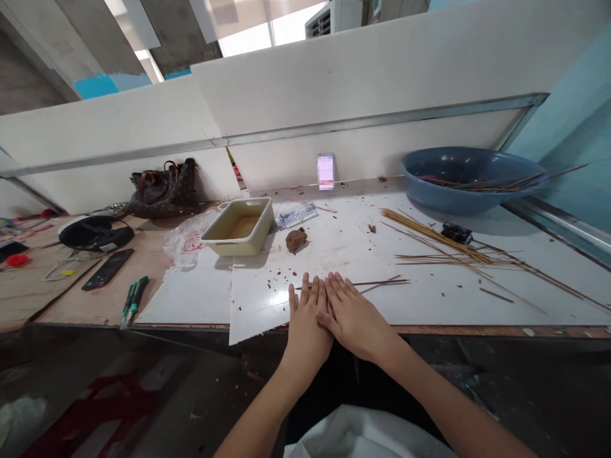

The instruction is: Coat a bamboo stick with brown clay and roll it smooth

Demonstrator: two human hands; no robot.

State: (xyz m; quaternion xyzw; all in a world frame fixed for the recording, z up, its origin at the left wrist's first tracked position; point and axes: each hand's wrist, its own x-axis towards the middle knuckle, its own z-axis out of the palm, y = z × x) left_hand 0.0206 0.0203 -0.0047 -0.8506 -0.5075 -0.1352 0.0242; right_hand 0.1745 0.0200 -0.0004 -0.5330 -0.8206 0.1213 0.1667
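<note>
My left hand [309,321] lies flat near the table's front edge, its fingers stretched forward. Overlapping its inner side, my right hand [356,318] is also laid flat with straight fingers. A thin dark brown stick [382,282] passes under the fingers and sticks out to the right; what lies beneath the palms is hidden. Beyond the left hand sits a lump of brown clay-like paste [296,240], with small crumbs scattered around it. Bundled thin tan sticks [429,232] lie to the right of my hands.
A pale green plastic tub [229,245] stands behind left, near a crumpled clear bag [186,245]. Further left are green-handled pliers [135,299], a phone [107,270] and a brown handbag [165,191]. A blue basin [458,200] holds sticks at the back right. A lit phone [326,172] leans on the partition.
</note>
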